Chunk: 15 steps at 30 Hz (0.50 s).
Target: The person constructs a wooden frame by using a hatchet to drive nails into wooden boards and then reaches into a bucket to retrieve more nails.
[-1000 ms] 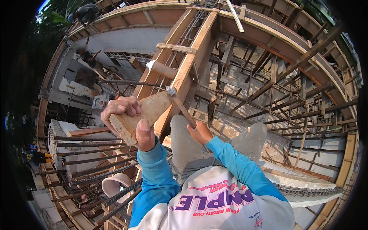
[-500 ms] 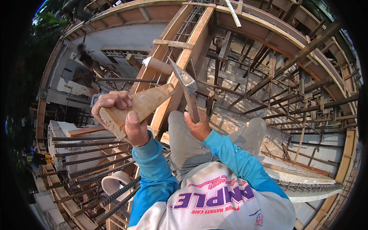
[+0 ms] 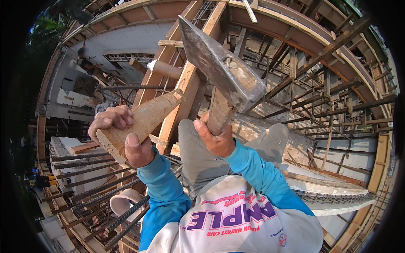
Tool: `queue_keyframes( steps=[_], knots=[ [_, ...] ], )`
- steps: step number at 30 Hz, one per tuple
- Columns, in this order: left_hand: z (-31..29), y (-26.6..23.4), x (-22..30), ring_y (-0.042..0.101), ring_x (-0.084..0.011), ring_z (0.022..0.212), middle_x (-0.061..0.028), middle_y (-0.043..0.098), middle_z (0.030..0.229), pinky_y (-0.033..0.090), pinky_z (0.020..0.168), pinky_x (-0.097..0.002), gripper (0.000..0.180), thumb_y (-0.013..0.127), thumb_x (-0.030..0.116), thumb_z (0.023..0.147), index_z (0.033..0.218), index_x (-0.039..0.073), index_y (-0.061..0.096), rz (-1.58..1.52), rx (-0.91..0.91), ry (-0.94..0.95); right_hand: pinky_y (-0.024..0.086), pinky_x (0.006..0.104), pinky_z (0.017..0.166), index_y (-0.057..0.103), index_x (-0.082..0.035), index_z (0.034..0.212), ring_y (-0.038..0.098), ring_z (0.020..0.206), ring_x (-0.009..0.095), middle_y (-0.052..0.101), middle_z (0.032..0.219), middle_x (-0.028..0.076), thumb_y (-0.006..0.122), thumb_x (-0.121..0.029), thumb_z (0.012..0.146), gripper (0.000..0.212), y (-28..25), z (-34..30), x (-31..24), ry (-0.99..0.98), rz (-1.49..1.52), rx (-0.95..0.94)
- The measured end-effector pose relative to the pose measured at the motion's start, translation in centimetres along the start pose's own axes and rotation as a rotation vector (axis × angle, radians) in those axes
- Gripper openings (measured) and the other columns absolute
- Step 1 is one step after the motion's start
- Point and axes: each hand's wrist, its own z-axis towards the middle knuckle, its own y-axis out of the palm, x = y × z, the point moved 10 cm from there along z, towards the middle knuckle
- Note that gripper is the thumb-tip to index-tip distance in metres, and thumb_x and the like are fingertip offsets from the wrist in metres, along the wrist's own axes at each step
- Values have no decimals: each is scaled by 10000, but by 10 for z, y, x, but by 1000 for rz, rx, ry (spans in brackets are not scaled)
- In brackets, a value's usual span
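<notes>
My left hand (image 3: 126,135) grips the wide end of a wedge-shaped wooden block (image 3: 147,120), thumb on the near side and fingers curled over the far side. The block's narrow, roughly cut end points up and right. My right hand (image 3: 217,137) is wrapped round the wooden handle of a hammer (image 3: 221,63). Its grey metal head has a long tapered end and a square face, and looms large above my hand. Hammer and block are apart. Below the hammer runs a timber beam form (image 3: 185,90) with steel bars inside, and a pale cylinder (image 3: 164,68) lies across it.
Several ribbed steel bars (image 3: 84,165) jut out at the left, above a pale bucket-like thing (image 3: 126,201). Timber props and beams (image 3: 295,103) fill the space below on the right. A person (image 3: 84,63) is at the far left.
The hammer has been raised toward the camera, its head now much larger in view. My left hand and the block have shifted slightly left with the whole scene.
</notes>
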Motion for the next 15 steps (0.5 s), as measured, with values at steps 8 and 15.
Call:
queue_keyframes(
  steps=[8, 15],
  knots=[
    [-14, 16, 6, 425, -152, 665, -60, 423, 775, 376, 604, -307, 475, 723, 267, 665, 971, 56, 427, 11, -147, 103, 407, 285, 530, 589, 17, 791, 532, 598, 138, 573, 668, 50, 589, -194, 853, 219, 20, -35, 179, 287, -117, 3],
    [-9, 13, 9, 481, -179, 639, -57, 459, 711, 389, 567, -314, 449, 684, 145, 608, 990, 33, 475, 10, -132, 113, 441, 284, 594, 574, -20, 853, 541, 670, 129, 584, 759, 62, 562, -206, 876, 187, -8, -41, 182, 103, -211, -23]
  ],
)
